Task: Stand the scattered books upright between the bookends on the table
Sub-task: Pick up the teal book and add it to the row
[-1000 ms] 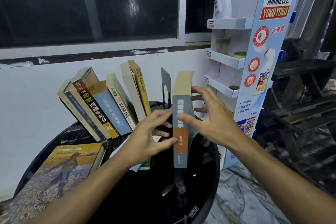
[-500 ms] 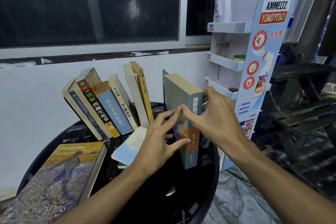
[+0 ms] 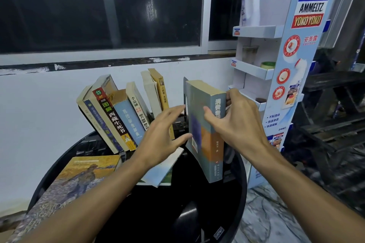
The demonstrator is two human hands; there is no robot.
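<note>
The right hand [image 3: 237, 126] grips the grey book [image 3: 199, 122] upright by the far bookend [image 3: 184, 87]. The left hand [image 3: 162, 136] hovers alongside, fingers wide. The next move is probably to seat the book flush.

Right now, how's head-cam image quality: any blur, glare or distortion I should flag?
Head view: the cover of the grey-orange book, held by the right hand, is motion-smeared; spines of the leaning books read sharp; streaky reflections on the dark window; bright highlight on the glossy black table; wide-angle stretch toward the frame edges; right side dim and soft.
</note>
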